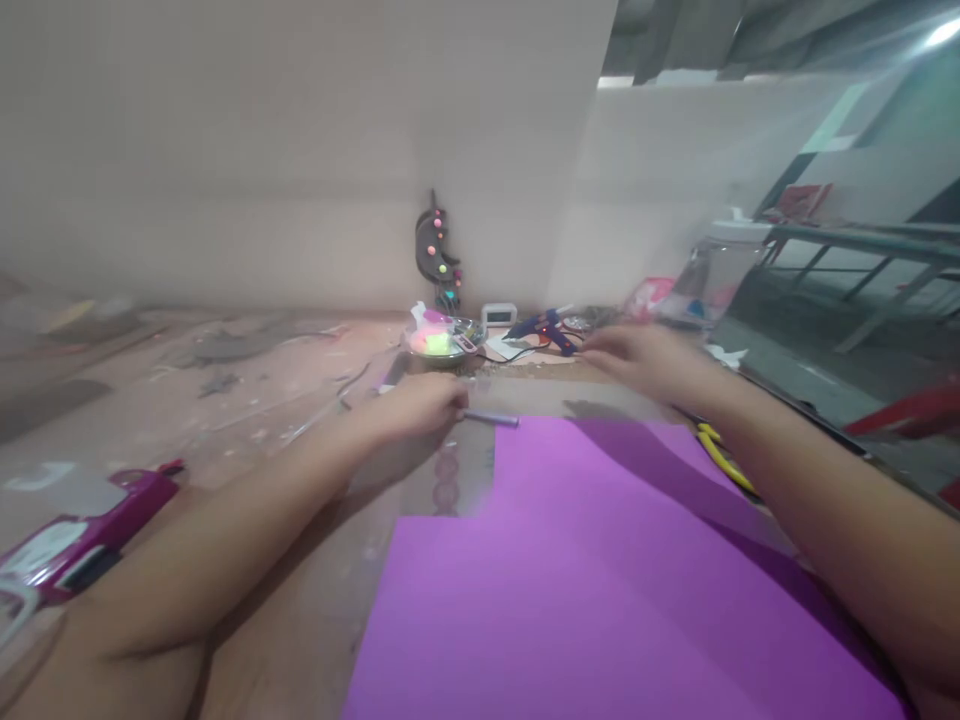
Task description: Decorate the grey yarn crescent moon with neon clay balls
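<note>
My left hand [435,398] is closed on a thin purple-grey stick [491,418], perhaps a rolled paper tube, which points right. Below it lies a large purple paper sheet [585,580] with a notch in its upper left corner. My right hand [637,358] hovers above the sheet's far edge, fingers stretched out to the left and holding nothing visible. Just left of its fingertips is a dark blue glue gun [536,325] with an orange trigger; I cannot tell whether they touch. Yellow-handled scissors [724,458] lie under my right forearm.
A bowl [439,342] of bright pompoms and a small white digital clock [499,314] stand by the wall. A dark crescent moon decoration [433,245] leans there. At left are a magenta case [112,520] and scraps; at right, a clear jar [716,270].
</note>
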Available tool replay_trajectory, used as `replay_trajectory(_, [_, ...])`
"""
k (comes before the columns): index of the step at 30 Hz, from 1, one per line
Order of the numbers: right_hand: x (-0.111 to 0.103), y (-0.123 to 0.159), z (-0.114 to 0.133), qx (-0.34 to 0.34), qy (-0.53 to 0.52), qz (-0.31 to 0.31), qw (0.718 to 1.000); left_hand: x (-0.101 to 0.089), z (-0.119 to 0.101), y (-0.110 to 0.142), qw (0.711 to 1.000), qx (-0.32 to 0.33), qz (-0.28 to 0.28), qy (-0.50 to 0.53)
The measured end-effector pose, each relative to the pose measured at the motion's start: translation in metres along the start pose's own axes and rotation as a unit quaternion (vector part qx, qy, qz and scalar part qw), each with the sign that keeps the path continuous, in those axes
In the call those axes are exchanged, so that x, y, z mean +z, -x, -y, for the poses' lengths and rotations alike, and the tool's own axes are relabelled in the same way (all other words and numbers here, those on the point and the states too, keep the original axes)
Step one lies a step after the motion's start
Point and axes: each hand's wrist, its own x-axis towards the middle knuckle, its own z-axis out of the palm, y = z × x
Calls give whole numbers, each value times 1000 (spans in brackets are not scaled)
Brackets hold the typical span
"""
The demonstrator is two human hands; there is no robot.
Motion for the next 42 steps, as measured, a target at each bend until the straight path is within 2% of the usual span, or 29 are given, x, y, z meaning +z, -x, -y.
replay_trajectory(2, [25,-2,11,-2,-71,30,997,3,-8,-3,998,-22,-38,44])
replay_trajectory(4, [46,-1,21,14,-217,33,976,7,-23,-4,990,-38,-69,117])
replay_trajectory(5, [53,1,27,24,-319,31,947,10,-33,-3,981,-42,-71,174])
replay_trajectory(6, [59,3,34,33,-428,35,903,13,-44,-1,971,-42,-62,228])
replay_trajectory(8, [63,8,51,51,-606,41,793,19,-65,5,893,-42,-27,447])
replay_trajectory(9, [62,11,59,58,-659,39,749,23,-74,8,857,-41,-5,513])
replay_trajectory(10, [60,14,67,67,-695,24,715,27,-81,11,824,-41,12,565])
replay_trajectory(11, [57,17,74,81,-721,10,688,31,-86,14,802,-37,25,595])
replay_trajectory(13, [49,20,83,122,-756,-11,643,41,-89,17,784,-28,27,620])
replay_trajectory(15, [43,22,85,165,-779,-8,605,51,-87,17,789,-14,6,614])
replay_trajectory(17, [38,22,82,186,-792,-2,581,59,-83,16,805,5,-20,593])
replay_trajectory(18, [36,22,80,188,-797,-1,574,61,-81,15,817,15,-30,575])
replay_trajectory(20, [33,22,77,183,-803,-6,567,62,-81,16,861,38,-47,505])
replay_trajectory(22, [29,23,75,175,-809,-12,560,60,-82,19,914,79,-76,390])
replay_trajectory(24, [26,24,76,169,-816,-14,552,57,-85,22,945,140,-111,273])
replay_trajectory(27, [24,27,78,153,-821,-13,549,54,-88,27,951,217,-141,170])
replay_trajectory(32, [22,26,84,156,-824,-25,544,55,-90,30,946,273,-152,87])
replay_trajectory(36, [24,24,86,171,-823,-30,540,55,-89,30,943,281,-155,84])
replay_trajectory(42, [26,21,80,178,-798,-42,574,54,-88,29,944,274,-149,109])
